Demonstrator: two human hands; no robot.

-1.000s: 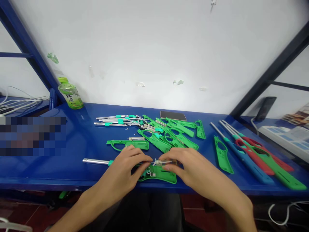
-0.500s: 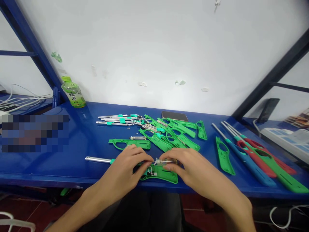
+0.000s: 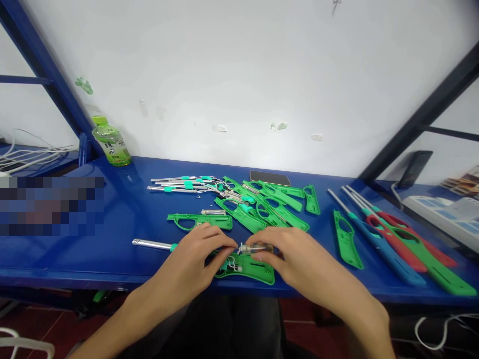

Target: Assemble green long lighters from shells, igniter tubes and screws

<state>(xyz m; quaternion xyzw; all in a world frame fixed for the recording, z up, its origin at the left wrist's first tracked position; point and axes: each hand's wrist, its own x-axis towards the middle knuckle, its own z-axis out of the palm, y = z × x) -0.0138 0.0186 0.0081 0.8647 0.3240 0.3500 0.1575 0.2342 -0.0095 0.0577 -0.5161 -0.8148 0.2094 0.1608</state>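
One clear cylinder (image 3: 261,248) clamped between thumb and fingers of right hand (image 3: 290,249), just above open green shell (image 3: 258,270) at near edge of blue table (image 3: 112,224); thumb and forefinger of left hand (image 3: 200,254) held close by cylinder's tip, though anything pinched there cannot be told. Coloured lighters (image 3: 396,257) laid toward right edge; bottle (image 3: 112,144) stood near far left corner.

A blue bench (image 3: 112,214) strewn with green casing halves (image 3: 349,249) suggests a workshop.
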